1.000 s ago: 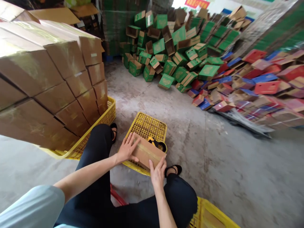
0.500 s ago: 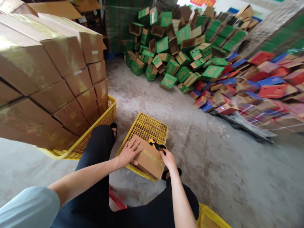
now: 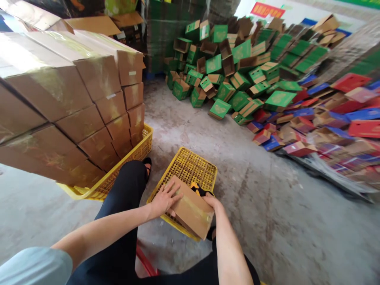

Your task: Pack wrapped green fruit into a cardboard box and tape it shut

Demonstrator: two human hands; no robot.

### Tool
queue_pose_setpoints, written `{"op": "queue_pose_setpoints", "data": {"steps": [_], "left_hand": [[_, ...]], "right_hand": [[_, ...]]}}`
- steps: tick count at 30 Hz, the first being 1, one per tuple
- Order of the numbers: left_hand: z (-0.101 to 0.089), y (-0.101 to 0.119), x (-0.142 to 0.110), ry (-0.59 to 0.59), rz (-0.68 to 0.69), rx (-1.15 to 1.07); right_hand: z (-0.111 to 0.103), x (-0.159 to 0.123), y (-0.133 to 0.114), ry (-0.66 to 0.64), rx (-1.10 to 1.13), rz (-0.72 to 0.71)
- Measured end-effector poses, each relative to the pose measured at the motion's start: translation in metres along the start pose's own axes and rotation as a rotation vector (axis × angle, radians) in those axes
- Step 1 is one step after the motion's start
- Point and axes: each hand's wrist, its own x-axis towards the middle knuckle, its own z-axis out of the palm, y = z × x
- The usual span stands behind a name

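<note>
A small brown cardboard box, taped along its top, lies on an upturned yellow plastic crate between my knees. My left hand rests flat on the box's left side, fingers spread. My right hand is at the box's far right end, curled over a black and yellow tape dispenser that lies on the crate just behind the box. The fingers of that hand are mostly hidden behind the box.
A tall stack of taped brown cartons fills a yellow crate at my left. Green boxes are heaped at the back; red and blue boxes spread along the right. Bare concrete floor lies right of me.
My right hand left the box's near corner and went to its far right end by the tape dispenser. The box turned a little. The view shifted slightly.
</note>
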Motion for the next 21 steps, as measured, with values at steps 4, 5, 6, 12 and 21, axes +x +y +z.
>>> {"op": "queue_pose_setpoints", "data": {"steps": [4, 5, 6, 12, 21], "left_hand": [[-0.004, 0.0, -0.001, -0.008, 0.0, -0.012], [-0.005, 0.0, -0.002, -0.015, 0.001, -0.015], [-0.007, 0.0, -0.002, -0.022, 0.004, -0.018], [-0.013, 0.0, -0.005, -0.015, 0.012, -0.026], [-0.015, -0.001, -0.006, 0.032, 0.028, -0.056]], "right_hand": [[-0.011, -0.001, -0.001, 0.1, -0.087, 0.054], [-0.018, -0.003, -0.001, 0.127, -0.105, 0.059], [-0.025, -0.008, 0.0, 0.149, -0.119, 0.06], [-0.068, -0.082, 0.003, 0.239, 0.021, -0.12], [-0.024, -0.127, -0.036, -0.18, 0.535, -0.286]]}}
